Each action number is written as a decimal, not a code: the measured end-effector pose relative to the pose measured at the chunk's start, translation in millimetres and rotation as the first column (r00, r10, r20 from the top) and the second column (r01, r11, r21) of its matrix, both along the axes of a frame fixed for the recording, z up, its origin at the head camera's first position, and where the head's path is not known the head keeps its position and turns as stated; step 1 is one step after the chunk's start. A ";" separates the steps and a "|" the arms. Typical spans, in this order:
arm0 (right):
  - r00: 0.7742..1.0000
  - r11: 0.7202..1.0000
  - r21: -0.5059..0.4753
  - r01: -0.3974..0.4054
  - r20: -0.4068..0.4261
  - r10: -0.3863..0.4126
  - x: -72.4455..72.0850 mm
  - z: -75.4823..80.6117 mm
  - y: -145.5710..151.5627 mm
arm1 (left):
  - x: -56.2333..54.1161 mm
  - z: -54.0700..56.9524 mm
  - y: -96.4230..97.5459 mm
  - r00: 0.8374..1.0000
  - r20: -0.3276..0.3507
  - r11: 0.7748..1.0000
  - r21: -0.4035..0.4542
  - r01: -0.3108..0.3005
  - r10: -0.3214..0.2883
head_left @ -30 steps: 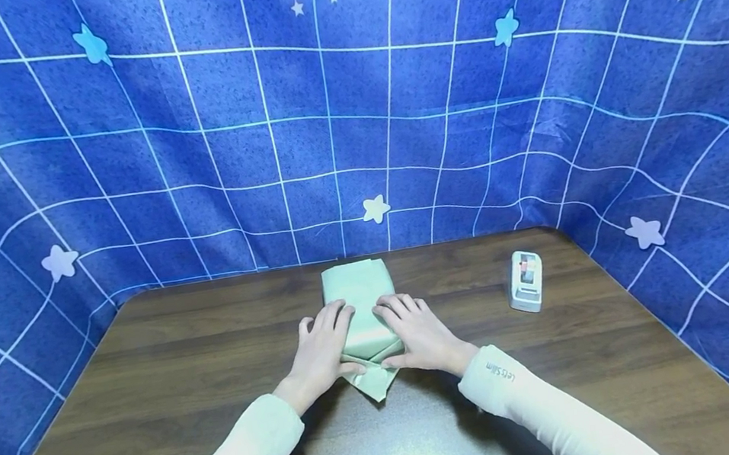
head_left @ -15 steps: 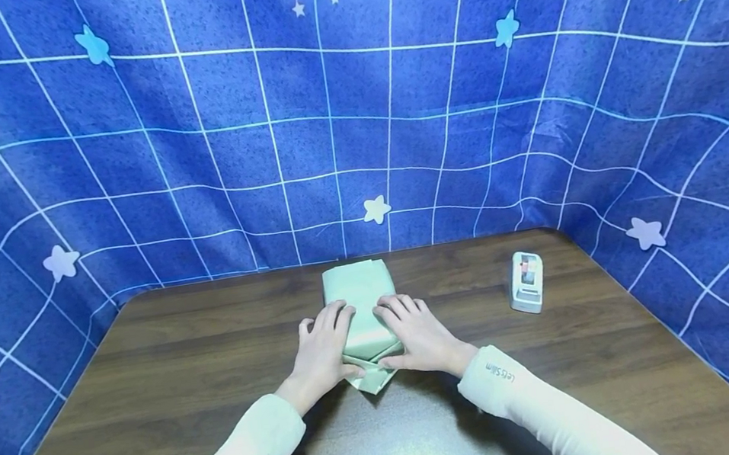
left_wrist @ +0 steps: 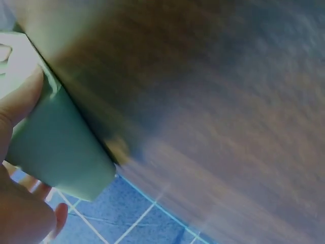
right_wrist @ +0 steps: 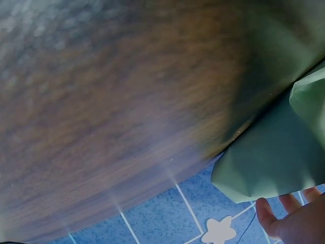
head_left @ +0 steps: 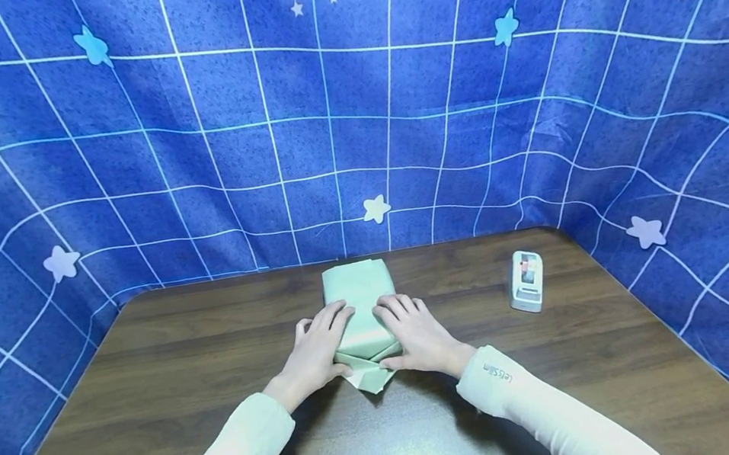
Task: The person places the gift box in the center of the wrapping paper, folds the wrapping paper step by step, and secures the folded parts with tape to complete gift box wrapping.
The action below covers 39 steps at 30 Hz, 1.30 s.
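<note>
Paper (head_left: 365,326), pale green and folded into a box shape, lies near the back of the brown wood worktop (head_left: 200,341). The left grip (head_left: 312,351) and right grip (head_left: 420,334) touch it, both loosely spread, fingers on top, thumbs at the folded front end. A small white gadget (head_left: 526,283) sits well apart to the right. Starry blue cloth (head_left: 230,153) hangs behind and at both sides.

The head camera looks forward and down, with the table (head_left: 200,341) in the lower half and the blue curtain (head_left: 223,154) in the upper. Both wrist cameras look from near, seemingly low along the blurred table, and share the green package (head_left: 366,319), at left edge in the left view, lower right in the right.
</note>
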State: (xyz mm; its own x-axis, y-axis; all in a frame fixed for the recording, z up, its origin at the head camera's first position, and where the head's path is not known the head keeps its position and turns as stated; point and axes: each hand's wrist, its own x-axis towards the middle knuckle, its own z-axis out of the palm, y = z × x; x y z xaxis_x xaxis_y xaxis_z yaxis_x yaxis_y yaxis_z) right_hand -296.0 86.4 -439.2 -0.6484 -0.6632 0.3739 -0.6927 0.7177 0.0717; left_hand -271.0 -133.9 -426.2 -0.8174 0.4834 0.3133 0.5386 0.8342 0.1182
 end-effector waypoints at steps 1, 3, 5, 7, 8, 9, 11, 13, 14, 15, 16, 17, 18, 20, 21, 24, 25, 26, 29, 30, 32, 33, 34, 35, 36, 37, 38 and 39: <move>1.000 1.000 0.001 0.000 -0.003 0.000 0.0 0.0 -0.1 | 0.2 0.4 -1.0 1.000 -0.007 1.000 -0.013 0.006 -0.006; 1.000 1.000 0.003 -0.001 -0.009 0.001 0.1 0.1 -0.2 | 0.5 0.8 -2.9 0.999 -0.028 0.999 -0.032 0.020 -0.021; 1.000 1.000 0.005 0.000 -0.012 0.000 -0.3 0.1 -0.4 | 0.8 0.9 -4.7 0.998 -0.047 0.998 -0.048 0.033 -0.035; 1.000 1.000 0.004 -0.001 -0.013 0.001 -0.6 0.3 -0.6 | 0.6 0.3 -6.4 0.997 -0.061 0.998 -0.053 0.038 -0.042; 1.000 1.000 0.003 -0.002 -0.011 0.002 -0.7 0.3 -0.6 | 0.4 0.2 -7.0 0.997 -0.066 0.998 -0.049 0.041 -0.045; 1.000 1.000 0.002 -0.002 -0.010 0.002 -0.8 0.5 -0.7 | 0.3 0.1 -7.1 0.997 -0.069 0.998 -0.046 0.041 -0.044; 1.000 1.000 0.001 -0.003 -0.008 0.003 -0.7 0.9 -0.6 | -0.1 -0.7 -6.2 0.997 -0.072 0.999 -0.035 0.033 -0.035; 1.000 1.000 0.003 -0.004 -0.004 0.004 -0.6 1.2 -0.6 | -0.8 -1.7 -3.7 0.997 -0.075 0.999 -0.030 0.013 -0.015; 1.000 1.000 0.004 -0.006 -0.002 0.006 -0.5 1.3 -0.6 | -1.1 -2.2 -2.1 0.997 -0.078 0.999 -0.032 0.003 -0.005; 1.000 1.000 0.004 -0.006 0.000 0.006 -0.5 1.4 -0.6 | -1.4 -2.8 -0.5 0.997 -0.081 0.999 -0.037 -0.010 0.007; 1.000 1.000 0.005 -0.006 0.000 0.006 -0.6 1.4 -0.5 | -1.6 -3.1 1.2 0.996 -0.085 0.999 -0.043 -0.022 0.018; 1.000 1.000 0.005 -0.007 0.001 0.007 -0.7 1.3 -0.5 | -1.8 -3.7 2.7 0.996 -0.088 0.998 -0.053 -0.037 0.032; 1.000 1.000 0.004 -0.007 0.002 0.007 -0.7 1.1 -0.5 | -1.8 -4.2 4.0 0.995 -0.092 0.997 -0.061 -0.050 0.044; 1.000 1.000 0.000 -0.011 0.003 0.011 -0.7 0.7 -0.2 | -1.1 -4.8 6.2 0.993 -0.095 0.994 -0.079 -0.076 0.069; 1.000 1.000 0.000 -0.012 0.003 0.012 -0.6 0.6 -0.2 | -0.9 -5.1 7.1 0.992 -0.097 0.993 -0.082 -0.088 0.080; 1.000 1.000 0.000 -0.016 0.001 0.016 -0.4 0.3 0.2 | 0.2 -6.0 9.4 0.990 -0.103 0.991 -0.085 -0.107 0.098; 1.000 1.000 0.000 -0.017 0.000 0.017 -0.3 0.5 0.5 | 0.4 -6.2 10.1 0.989 -0.108 0.990 -0.085 -0.111 0.102; 1.000 1.000 0.002 -0.018 0.000 0.018 -0.2 0.6 0.8 | 0.6 -6.4 10.8 0.988 -0.111 0.990 -0.082 -0.113 0.104; 1.000 1.000 -0.001 -0.028 0.004 0.028 0.4 1.9 2.5 | 0.7 -7.5 12.2 0.987 -0.124 0.990 -0.084 -0.114 0.103; 0.999 0.999 -0.003 -0.033 0.009 0.033 0.7 2.5 3.2 | 0.6 -7.9 12.4 0.986 -0.126 0.989 -0.088 -0.116 0.104; 0.999 0.999 -0.011 -0.047 0.022 0.047 1.3 4.0 4.7 | 0.3 -8.9 12.5 0.986 -0.129 0.988 -0.096 -0.121 0.108; 0.998 0.998 -0.014 -0.054 0.029 0.054 1.6 4.7 5.6 | 0.2 -9.2 12.4 0.985 -0.130 0.987 -0.102 -0.123 0.110; 0.998 0.998 -0.017 -0.059 0.036 0.059 2.0 5.4 6.5 | 0.1 -9.4 12.3 0.985 -0.130 0.987 -0.105 -0.125 0.111; 0.997 0.998 -0.014 -0.060 0.041 0.060 2.4 6.1 7.3 | 0.0 -9.4 12.2 0.986 -0.128 0.986 -0.107 -0.125 0.111; 0.997 0.998 -0.012 -0.063 0.042 0.063 3.0 6.5 8.4 | 0.0 -9.5 12.1 0.986 -0.125 0.987 -0.107 -0.124 0.110; 0.997 0.998 -0.012 -0.068 0.036 0.068 3.5 6.7 9.6 | 0.0 -9.4 12.0 0.987 -0.121 0.987 -0.106 -0.121 0.108; 0.997 0.997 -0.010 -0.072 0.032 0.072 4.2 7.1 10.8 | 0.0 -9.1 12.0 0.988 -0.116 0.987 -0.105 -0.118 0.106; 0.997 0.997 -0.011 -0.077 0.025 0.077 5.1 7.4 12.0 | 0.1 -8.9 12.0 0.988 -0.112 0.988 -0.103 -0.115 0.103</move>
